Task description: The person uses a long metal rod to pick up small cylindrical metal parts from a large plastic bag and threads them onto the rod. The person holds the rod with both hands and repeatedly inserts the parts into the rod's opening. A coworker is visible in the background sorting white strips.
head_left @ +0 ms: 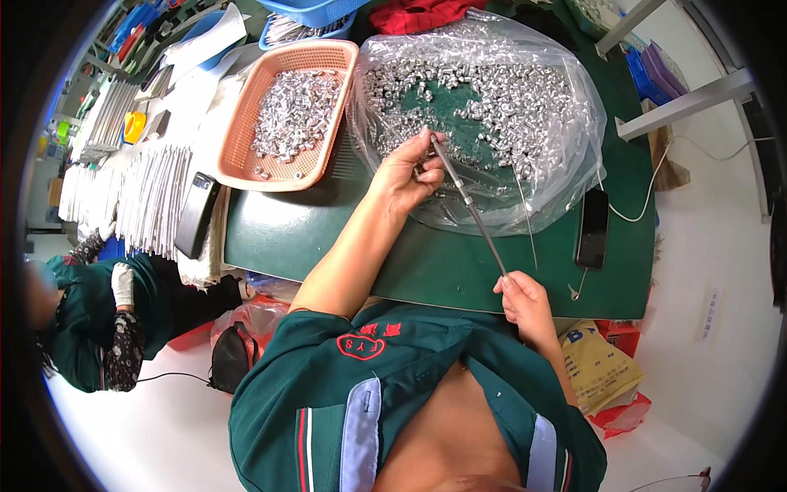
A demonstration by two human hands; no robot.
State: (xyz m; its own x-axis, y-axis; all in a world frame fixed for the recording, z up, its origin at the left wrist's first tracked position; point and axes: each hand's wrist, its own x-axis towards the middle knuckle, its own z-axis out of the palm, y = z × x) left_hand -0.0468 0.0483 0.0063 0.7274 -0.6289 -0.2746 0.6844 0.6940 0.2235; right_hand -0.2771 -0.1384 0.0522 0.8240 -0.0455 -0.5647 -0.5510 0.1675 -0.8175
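A slim grey metal rod [485, 234] slants across in front of me, with a brighter band partway along it. My left hand [402, 176] is closed, its thumb and fingers pinching the rod's far end. At the near end, my right hand [526, 305] is closed on the same rod with thumb and fingertips. Behind the rod lies a clear plastic bag [586, 135], spread wide, with many small silver metal fittings [529, 102] on it. A thin needle-like rod [525, 215] rests at the bag's near edge, to the right of the held rod.
An orange basket [229, 148] of similar fittings stands left on the green table [287, 246]. Blue baskets [316, 10] and red cloth [418, 15] lie behind. One phone [593, 230] lies right, a black case [197, 215] left, near stacked rods [152, 197]. A co-worker [115, 312] sits left.
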